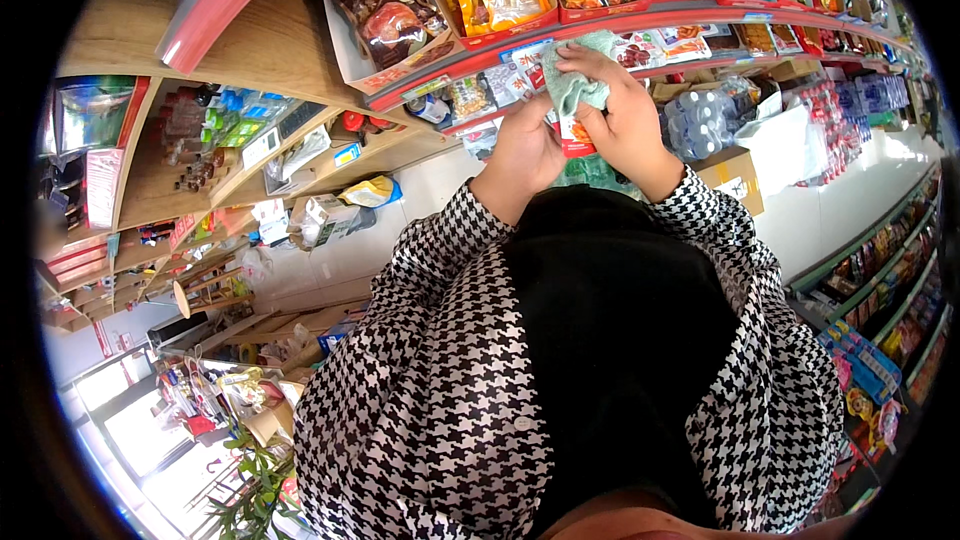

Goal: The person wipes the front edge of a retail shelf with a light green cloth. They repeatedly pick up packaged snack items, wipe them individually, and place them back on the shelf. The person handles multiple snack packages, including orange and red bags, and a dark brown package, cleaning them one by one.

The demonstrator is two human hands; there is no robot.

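The step in hand looks like wiping a small red-and-white packet (pixel 573 135) with a pale green cloth (pixel 575 75), both held up in front of the red-edged snack shelf (pixel 640 25). The right hand (pixel 625 105) is closed around the cloth, pressing it over the packet's top; the left hand (pixel 525 155) grips the packet from below, wrists raised and bent inward. Next, the packet probably needs turning, with a steady hold.

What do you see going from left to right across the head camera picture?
Wooden shelves → yellow bag → left hand → green cloth → right hand → water bottles → cardboard box → snack shelf.
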